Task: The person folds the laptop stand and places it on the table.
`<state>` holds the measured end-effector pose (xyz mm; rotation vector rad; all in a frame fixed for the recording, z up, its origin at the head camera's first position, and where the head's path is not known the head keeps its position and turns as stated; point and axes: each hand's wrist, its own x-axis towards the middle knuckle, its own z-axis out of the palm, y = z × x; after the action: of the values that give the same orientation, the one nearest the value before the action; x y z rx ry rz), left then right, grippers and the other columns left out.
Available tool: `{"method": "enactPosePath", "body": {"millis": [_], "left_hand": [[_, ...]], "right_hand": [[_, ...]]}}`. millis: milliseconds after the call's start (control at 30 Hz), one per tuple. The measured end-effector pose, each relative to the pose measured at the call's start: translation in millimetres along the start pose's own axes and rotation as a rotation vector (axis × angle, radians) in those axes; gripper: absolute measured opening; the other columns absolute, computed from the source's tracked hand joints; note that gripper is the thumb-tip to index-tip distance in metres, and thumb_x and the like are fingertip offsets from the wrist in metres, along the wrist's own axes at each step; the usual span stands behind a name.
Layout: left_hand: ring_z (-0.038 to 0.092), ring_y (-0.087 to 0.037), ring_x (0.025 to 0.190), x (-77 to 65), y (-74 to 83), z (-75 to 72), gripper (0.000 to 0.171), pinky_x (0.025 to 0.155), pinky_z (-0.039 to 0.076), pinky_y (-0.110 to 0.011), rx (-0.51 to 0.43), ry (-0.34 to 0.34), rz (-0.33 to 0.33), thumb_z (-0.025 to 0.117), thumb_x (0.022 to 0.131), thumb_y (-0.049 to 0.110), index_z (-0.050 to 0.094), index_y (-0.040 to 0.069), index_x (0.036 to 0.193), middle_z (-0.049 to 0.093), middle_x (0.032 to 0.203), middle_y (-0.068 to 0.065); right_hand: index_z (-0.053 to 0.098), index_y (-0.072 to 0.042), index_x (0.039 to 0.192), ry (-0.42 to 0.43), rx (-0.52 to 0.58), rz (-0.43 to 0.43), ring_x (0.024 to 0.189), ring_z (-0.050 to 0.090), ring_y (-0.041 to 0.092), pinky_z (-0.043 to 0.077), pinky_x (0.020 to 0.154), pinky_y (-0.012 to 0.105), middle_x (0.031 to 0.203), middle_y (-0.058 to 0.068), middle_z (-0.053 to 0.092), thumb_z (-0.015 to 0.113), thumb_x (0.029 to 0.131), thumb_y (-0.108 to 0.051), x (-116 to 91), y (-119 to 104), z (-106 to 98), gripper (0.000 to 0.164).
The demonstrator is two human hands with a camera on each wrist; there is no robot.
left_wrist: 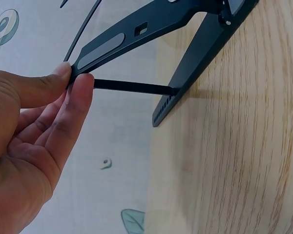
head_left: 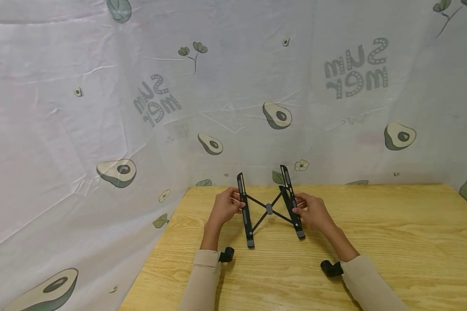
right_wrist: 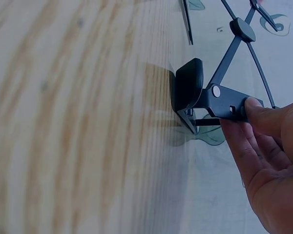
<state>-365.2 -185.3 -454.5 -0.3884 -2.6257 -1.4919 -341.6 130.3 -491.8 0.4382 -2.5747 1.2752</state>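
A black folding laptop stand (head_left: 269, 209) stands unfolded on the wooden table, its two side arms joined by crossed bars with a grey oval hub. My left hand (head_left: 225, 206) pinches the left side arm (head_left: 245, 216) between thumb and fingers. On the other side, my right hand (head_left: 314, 211) grips the right side arm (head_left: 291, 196) the same way. The left wrist view shows the raised upper arm (left_wrist: 132, 39) with a grey pad, a strut propping it above the base bar. In the right wrist view, the front lip (right_wrist: 189, 84) sits near the tabletop.
The light wooden table (head_left: 373, 242) reaches back to a pale hanging cloth (head_left: 233, 86) printed with avocados and mirrored lettering. Small black wrist devices stick out from the left sleeve (head_left: 202, 276) and the right sleeve (head_left: 369, 280).
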Motion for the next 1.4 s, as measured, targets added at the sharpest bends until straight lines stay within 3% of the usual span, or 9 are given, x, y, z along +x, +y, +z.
{"method": "enactPosePath", "body": {"millis": [233,567,1400], "left_hand": [[0.075,-0.020,0.083,0.0,2.8,4.7,0.046,0.082,0.066,-0.059,-0.004,0.017,0.017,0.074,0.096,-0.008,0.060,-0.006,0.140,0.071,0.108,-0.021],[0.074,-0.020,0.083,1.6,4.7,9.6,0.045,0.082,0.066,-0.059,-0.010,0.024,0.029,0.074,0.096,-0.008,0.060,-0.005,0.140,0.070,0.108,-0.021],[0.074,-0.021,0.083,2.6,4.9,14.7,0.048,0.080,0.067,-0.056,0.006,0.045,0.022,0.076,0.095,-0.007,0.062,-0.004,0.140,0.070,0.106,-0.020]], "right_hand": [[0.064,0.008,0.141,0.022,-0.006,-0.008,0.102,0.076,0.037,0.064,0.077,0.040,0.117,0.024,0.075,0.076,0.097,0.000,-2,0,0,0.046],[0.063,0.009,0.141,0.015,-0.032,-0.018,0.103,0.076,0.039,0.065,0.080,0.047,0.117,0.025,0.075,0.076,0.098,-0.001,-1,0,-2,0.046],[0.064,0.010,0.140,0.012,-0.046,-0.043,0.101,0.077,0.040,0.065,0.081,0.051,0.116,0.026,0.076,0.078,0.095,0.000,-2,-4,-4,0.048]]}}
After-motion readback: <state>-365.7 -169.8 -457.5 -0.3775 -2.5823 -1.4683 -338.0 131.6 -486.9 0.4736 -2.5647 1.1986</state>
